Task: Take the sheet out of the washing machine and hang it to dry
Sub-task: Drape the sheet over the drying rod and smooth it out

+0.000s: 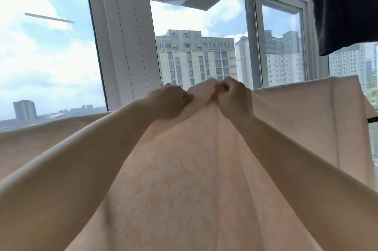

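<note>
I see sheet (184,169) draped over rail at window, near side hanging toward me; left hand (169,103) and right hand (233,99) curled tight, pinching bunched top fold at centre; I judge: draw hands apart along fold, spread bunch left and right, keep drop even.

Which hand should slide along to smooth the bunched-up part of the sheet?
Probably the left hand. The sheet already lies spread out flat beyond the right hand, while its left stretch sags lower. Both hands grip the bunch.
</note>
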